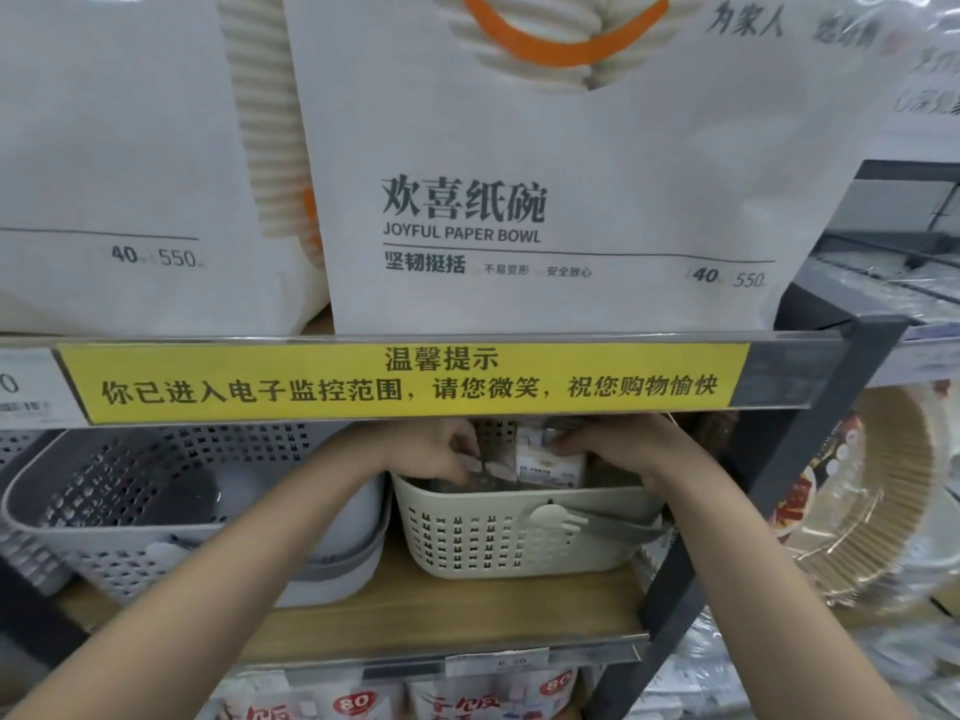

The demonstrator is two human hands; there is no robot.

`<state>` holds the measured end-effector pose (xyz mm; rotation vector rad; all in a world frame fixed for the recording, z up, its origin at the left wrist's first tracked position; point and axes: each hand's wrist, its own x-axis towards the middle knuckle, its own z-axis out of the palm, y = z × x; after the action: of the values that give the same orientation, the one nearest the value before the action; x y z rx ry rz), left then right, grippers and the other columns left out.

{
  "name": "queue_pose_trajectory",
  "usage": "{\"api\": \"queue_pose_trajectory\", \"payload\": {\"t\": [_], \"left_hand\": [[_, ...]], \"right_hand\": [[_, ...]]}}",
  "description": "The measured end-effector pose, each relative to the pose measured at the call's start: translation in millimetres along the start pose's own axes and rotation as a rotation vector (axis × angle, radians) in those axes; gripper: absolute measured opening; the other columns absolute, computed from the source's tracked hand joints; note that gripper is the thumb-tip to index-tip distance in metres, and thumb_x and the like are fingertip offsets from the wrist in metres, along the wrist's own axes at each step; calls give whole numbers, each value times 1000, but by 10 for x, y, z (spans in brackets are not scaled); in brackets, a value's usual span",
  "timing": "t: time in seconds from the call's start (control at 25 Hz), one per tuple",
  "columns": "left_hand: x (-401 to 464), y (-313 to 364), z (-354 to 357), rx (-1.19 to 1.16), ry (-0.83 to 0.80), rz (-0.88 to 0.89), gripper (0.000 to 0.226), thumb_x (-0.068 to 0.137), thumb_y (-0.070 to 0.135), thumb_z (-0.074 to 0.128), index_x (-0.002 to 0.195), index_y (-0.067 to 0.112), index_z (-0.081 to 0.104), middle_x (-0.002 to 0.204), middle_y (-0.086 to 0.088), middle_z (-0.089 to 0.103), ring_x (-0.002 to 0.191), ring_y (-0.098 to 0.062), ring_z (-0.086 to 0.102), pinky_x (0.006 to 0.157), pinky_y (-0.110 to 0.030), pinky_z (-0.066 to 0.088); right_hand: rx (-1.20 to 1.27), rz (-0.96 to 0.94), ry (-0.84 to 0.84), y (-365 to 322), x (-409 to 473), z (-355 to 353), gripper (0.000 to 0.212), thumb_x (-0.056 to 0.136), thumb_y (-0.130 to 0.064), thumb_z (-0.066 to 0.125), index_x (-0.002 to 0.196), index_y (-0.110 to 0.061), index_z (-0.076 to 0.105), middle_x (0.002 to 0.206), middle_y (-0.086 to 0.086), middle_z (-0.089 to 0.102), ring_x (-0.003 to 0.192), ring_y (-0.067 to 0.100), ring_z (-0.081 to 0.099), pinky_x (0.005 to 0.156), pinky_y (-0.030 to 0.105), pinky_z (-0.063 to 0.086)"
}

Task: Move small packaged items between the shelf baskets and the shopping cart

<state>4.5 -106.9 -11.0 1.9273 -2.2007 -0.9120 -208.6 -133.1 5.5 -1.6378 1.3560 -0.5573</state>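
Both forearms reach under the yellow notice strip (405, 383) into the cream basket (519, 537), which sits on the wooden shelf (441, 610) at about 5 o'clock of frame centre.

Left hand (441, 452): fingers curled down, fingertips pinching what looks like the top edge of a clear-wrapped small packet (485, 467) at the basket's 11 o'clock corner. Packet largely in shadow; contents not readable.

Right hand (613, 446): fingers curled onto the top of a white packaged item (548, 459) standing upright at the basket's 12 o'clock, against the back wall. Whether the thumb closes behind it is hidden, so a full grip cannot be confirmed.

The grey basket (171, 506) lies at 9 o'clock of the cream one, just beside it, tilted toward the viewer. No shopping cart in view.

Judgement: step in hand is taking hold of packets inside the basket, likely for lifting out.

Technique notes:
- Clearance under the shelf rail above is tight. Draw packets toward 6 o'clock first, then lift, rather than straight up.
- Take the white item by its body, not just its upper edge; thin film tops may slip or tear.
- The basket's loose handle (597, 522) lies across the front rim; keep wrists above it.
- Light basket may slide forward when pulled; withdraw one hand at a time.
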Motion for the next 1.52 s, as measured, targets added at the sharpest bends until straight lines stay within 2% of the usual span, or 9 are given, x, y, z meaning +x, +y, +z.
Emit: {"api": "queue_pose_trajectory", "payload": {"t": [0.16, 0.32, 0.48, 0.72, 0.92, 1.12, 1.32, 1.44, 1.52], "left_hand": [[89, -5, 115, 325, 76, -57, 32, 91, 20, 56, 122, 14, 60, 122, -5, 60, 106, -21, 57, 88, -31, 48], [246, -55, 147, 497, 31, -152, 20, 94, 17, 53, 106, 8, 65, 95, -6, 60, 79, -17, 52, 64, -26, 40], [376, -70, 151, 605, -63, -180, 9, 93, 16, 53, 91, 13, 61, 72, 0, 47, 57, -10, 38, 50, -22, 30], [403, -30, 106, 603, -93, -216, 17, 92, 13, 56, 106, 8, 64, 86, -2, 52, 63, -12, 41, 52, -21, 32], [388, 2, 55, 638, -123, -221, 24, 90, 21, 60, 110, 7, 63, 89, -2, 51, 72, -14, 45, 58, -22, 35], [405, -50, 85, 568, -84, -205, 31, 89, 22, 63, 117, 9, 65, 100, 0, 52, 87, -16, 46, 73, -25, 40], [398, -103, 105, 499, -18, -171, 13, 88, 16, 63, 100, 12, 67, 95, -1, 52, 83, -17, 45, 71, -27, 40], [401, -89, 100, 478, -12, -181, 20, 90, 14, 59, 107, 9, 69, 97, -2, 56, 83, -17, 48, 71, -28, 41], [392, -68, 96, 499, -19, -182, 21, 91, 16, 58, 108, 9, 69, 101, -4, 61, 83, -17, 50, 70, -28, 41]], "right_hand": [[-54, 49, -9, 36, 62, 89, 24, 73, -11, 77, 91, -20, 66, 107, 1, 66, 101, 20, 59, 96, 37, 48], [-112, 8, -134, 2, 32, 115, 25, 70, -5, 75, 89, -19, 68, 98, 2, 67, 91, 17, 61, 78, 26, 47], [-413, -31, -283, -114, 101, 281, 31, 82, -12, 66, 111, -21, 64, 125, -1, 57, 113, 17, 54, 86, 24, 42], [-800, 8, -515, -265, 298, 660, 37, 97, -20, 49, 134, -14, 51, 139, 4, 50, 122, 25, 50, 91, 28, 42], [-552, 322, -574, -148, 468, 688, 40, 96, -16, 54, 132, 1, 48, 136, 14, 52, 123, 29, 53, 96, 35, 45], [-456, 404, -703, -150, 485, 708, 42, 102, -20, 42, 137, 2, 43, 142, 16, 46, 131, 27, 46, 96, 31, 41], [-388, 408, -705, -127, 531, 750, 40, 100, -13, 42, 136, 4, 44, 118, 16, 62, 81, 19, 60, 61, 23, 53], [-387, 407, -700, -114, 531, 734, 38, 100, -13, 42, 134, 4, 47, 129, 16, 58, 75, 15, 60, 58, 21, 52], [-351, 418, -724, -130, 520, 719, 35, 100, -16, 44, 129, 1, 51, 120, 12, 62, 77, 16, 60, 62, 23, 53]]}}
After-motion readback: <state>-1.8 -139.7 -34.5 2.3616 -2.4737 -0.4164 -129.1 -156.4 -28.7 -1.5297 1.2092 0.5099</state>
